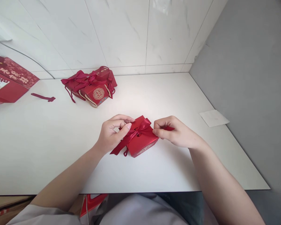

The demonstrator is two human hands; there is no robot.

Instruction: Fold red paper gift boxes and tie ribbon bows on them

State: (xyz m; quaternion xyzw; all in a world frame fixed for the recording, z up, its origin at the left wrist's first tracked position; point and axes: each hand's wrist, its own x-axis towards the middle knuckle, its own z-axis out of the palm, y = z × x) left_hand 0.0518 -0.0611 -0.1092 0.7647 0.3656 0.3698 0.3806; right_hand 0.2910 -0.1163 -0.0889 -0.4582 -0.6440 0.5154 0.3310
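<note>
A small red gift box [144, 147] sits on the table in front of me, with gold printing on its near side. A dark red satin ribbon [133, 133] is tied in a bow on its top, one tail hanging toward the lower left. My left hand [113, 131] is closed at the bow's left side, thumb and fingers pinching the ribbon. At the right, my right hand [172, 131] pinches the other end of the ribbon beside the box edge, and a bit of red ribbon shows inside the curled fingers. A small cord loop [125, 152] sticks out under the box.
Red gift boxes [99, 93] with ribbons and gold cord handles stand near the tiled wall. A larger red box [16, 79] is at far left, with a dark red strip [42, 97] beside it. White paper [214, 118] lies by the grey right-hand wall [250, 78].
</note>
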